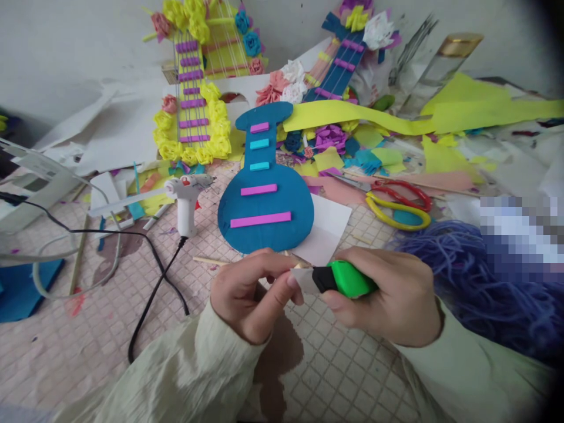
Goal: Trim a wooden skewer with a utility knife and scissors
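My right hand (388, 296) is closed round a green and black utility knife (348, 278), its blade pointing left. At the blade's tip, my left hand (258, 294) pinches a small pale wooden stick, mostly hidden by the fingers. Just beyond both hands lies a blue guitar-shaped cutout (267, 205) with pink and light-blue strips across its neck and body. A white sheet of paper (328, 226) sticks out from under its right side.
A white glue gun (187, 205) with a black cable stands left of the cutout. Scissors (399, 205) and purple-blue yarn (467, 288) are at the right. Decorated guitars (191, 106), yellow crepe paper (374, 116) and scraps fill the back.
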Demonstrator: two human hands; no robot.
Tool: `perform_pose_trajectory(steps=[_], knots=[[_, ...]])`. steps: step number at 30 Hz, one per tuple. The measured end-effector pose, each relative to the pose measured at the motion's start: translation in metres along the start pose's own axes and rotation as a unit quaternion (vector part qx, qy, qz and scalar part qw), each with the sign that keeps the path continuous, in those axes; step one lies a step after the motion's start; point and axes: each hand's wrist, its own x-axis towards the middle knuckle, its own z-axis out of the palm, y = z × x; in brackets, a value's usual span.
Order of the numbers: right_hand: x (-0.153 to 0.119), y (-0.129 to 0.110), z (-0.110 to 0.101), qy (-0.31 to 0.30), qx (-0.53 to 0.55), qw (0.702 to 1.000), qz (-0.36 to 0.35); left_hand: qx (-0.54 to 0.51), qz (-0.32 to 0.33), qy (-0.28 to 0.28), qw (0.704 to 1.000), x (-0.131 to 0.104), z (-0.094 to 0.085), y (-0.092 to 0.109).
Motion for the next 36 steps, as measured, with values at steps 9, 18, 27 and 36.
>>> perform_pose_trajectory(steps=[9, 18, 27, 36], knots=[[-0.001, 0.0, 0.0, -0.005, 0.002, 1.0, 0.002, 0.0, 0.0, 0.002, 1.0, -0.002, 0.0, -0.001], [-0.001, -0.001, -0.002, -0.041, 0.023, 0.999, 0.007, 0.004, 0.026, -0.009, 1.0, -0.001, -0.001, -0.005], [-0.001, -0.007, -0.005, -0.026, 0.044, 0.999, 0.017, -0.016, 0.061, -0.033, 0.997, -0.003, -0.005, -0.011], [0.0, -0.008, -0.007, 0.009, 0.019, 1.0, 0.011, -0.052, 0.068, -0.044, 0.995, 0.003, -0.006, -0.008]])
